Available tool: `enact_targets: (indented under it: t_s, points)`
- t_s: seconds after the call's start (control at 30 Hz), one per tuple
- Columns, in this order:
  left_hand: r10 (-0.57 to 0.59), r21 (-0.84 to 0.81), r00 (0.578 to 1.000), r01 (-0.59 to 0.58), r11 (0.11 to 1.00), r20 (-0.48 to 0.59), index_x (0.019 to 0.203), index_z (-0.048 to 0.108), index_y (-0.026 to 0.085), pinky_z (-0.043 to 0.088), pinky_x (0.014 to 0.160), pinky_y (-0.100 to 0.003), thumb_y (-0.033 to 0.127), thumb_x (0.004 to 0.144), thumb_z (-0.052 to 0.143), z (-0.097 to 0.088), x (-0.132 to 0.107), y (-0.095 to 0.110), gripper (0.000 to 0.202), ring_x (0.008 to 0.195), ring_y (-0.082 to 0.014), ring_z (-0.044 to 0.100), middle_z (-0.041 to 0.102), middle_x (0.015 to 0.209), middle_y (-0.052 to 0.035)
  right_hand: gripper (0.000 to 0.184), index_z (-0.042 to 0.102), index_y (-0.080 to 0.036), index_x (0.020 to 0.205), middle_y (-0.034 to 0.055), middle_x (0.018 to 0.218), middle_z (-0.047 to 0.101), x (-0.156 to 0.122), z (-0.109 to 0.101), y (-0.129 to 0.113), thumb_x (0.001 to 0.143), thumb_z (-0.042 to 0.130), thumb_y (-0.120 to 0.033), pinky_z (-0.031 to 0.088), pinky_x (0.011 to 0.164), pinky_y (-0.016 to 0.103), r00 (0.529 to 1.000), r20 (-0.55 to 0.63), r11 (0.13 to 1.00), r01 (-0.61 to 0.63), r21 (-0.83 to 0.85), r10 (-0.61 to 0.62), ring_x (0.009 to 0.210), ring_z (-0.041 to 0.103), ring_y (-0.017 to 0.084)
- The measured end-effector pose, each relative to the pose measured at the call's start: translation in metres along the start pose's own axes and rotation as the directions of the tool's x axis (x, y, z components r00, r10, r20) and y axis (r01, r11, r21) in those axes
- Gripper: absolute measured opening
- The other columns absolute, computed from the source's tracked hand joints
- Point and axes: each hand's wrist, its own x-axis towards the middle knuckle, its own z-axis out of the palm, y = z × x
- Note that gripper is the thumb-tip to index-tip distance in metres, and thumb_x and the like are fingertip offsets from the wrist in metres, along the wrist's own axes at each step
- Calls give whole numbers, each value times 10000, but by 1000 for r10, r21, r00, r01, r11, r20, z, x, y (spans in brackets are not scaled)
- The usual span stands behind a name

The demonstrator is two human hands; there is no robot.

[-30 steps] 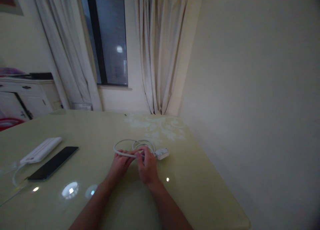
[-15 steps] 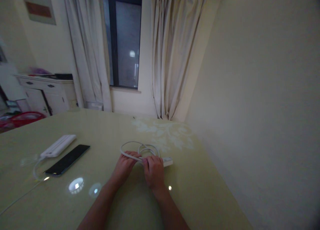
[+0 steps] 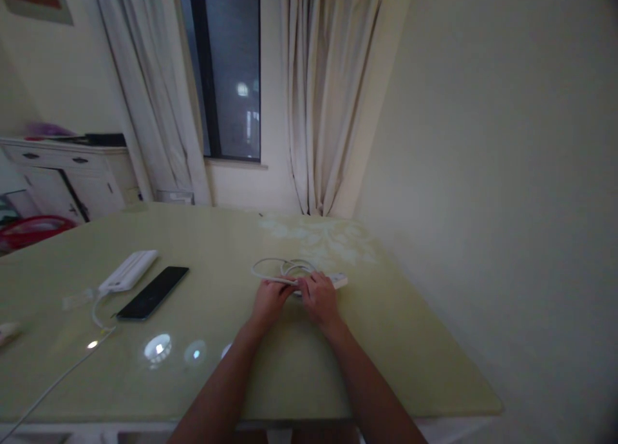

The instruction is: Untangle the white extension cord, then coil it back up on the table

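A white cable (image 3: 264,260) rises in loose loops just beyond my two hands. My left hand (image 3: 270,300) is closed on the cable, its fingertips close to the right hand. My right hand (image 3: 318,297) also grips the cable, thumb and fingers pinched together. A white power strip (image 3: 338,280) sticks out to the right of that hand on the glossy table (image 3: 386,341). The rest of the strip and part of the cable are hidden behind my hands.
On the left lie a white power bank (image 3: 129,270) and a black phone (image 3: 153,294). A thin white cord (image 3: 62,376) runs towards the near left corner. A wall (image 3: 483,206) borders the table's right side; curtains (image 3: 333,96) hang beyond its far edge.
The camera view has shifted, so the table's near edge now shows. My hands have come closer together on the cable, and its loops look slightly smaller.
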Motion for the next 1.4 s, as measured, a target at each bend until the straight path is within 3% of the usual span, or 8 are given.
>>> enact_targets:
  t_s: [0.27,0.37,0.47,0.6,0.77,0.87,1.17,1.4]
  points:
    - [-106,141,994,102,985,23,1038,792,239,483,910,-311,309,962,553,-5,-3,5,260,946,-213,720,789,1027,-66,435,715,-203,926,75,923,720,13,-15,10,1070,362,-414,416,835,327,963,261,982,103,-159,-59,897,603,213]
    - [-215,187,976,217,958,-31,1010,791,217,472,804,-299,367,966,535,-9,-2,4,299,816,-210,707,783,873,-67,411,720,-202,944,83,969,728,24,-18,21,1050,415,-458,406,882,346,936,323,970,198,-144,-143,966,594,228]
    - [-299,154,952,305,940,-60,1076,765,185,447,739,-288,408,950,535,-12,0,-1,344,764,-207,686,762,813,-62,263,710,-202,1063,79,1041,723,25,-15,39,1006,551,-404,404,900,337,906,358,964,261,-48,-227,1027,575,226]
    - [-248,43,969,247,968,13,1075,756,174,432,719,-284,431,936,493,-15,2,-6,394,723,-194,660,731,747,-42,222,720,-211,1148,76,1078,723,17,-13,62,955,654,-298,400,931,325,913,340,974,214,67,-224,1055,574,212]
    - [-205,35,976,203,979,77,687,718,180,395,659,-279,498,900,481,-20,1,-3,450,644,-182,599,673,642,-33,212,762,-258,1121,55,1046,758,13,-22,76,918,703,-269,397,922,322,929,298,974,193,117,-219,1007,597,200]
    - [-209,91,970,198,976,126,575,645,183,368,642,-276,515,888,495,-26,1,0,480,601,-170,565,634,581,-21,211,773,-285,1107,42,1052,768,15,-25,78,903,722,-277,394,933,332,940,282,980,165,112,-191,1002,600,202]
    - [-214,150,949,182,972,232,600,648,179,351,611,-264,518,879,503,-41,5,-3,463,564,-153,532,604,563,-11,205,773,-259,1103,42,1019,769,18,-25,73,908,712,-249,419,891,306,914,327,964,188,187,-242,986,611,193]
    - [-222,251,939,156,955,261,709,710,191,337,602,-252,558,916,450,-68,3,-8,495,572,-149,524,588,582,3,183,774,-276,1074,40,1038,769,16,-39,75,972,623,-272,408,909,321,968,187,985,153,80,-166,1002,590,206]
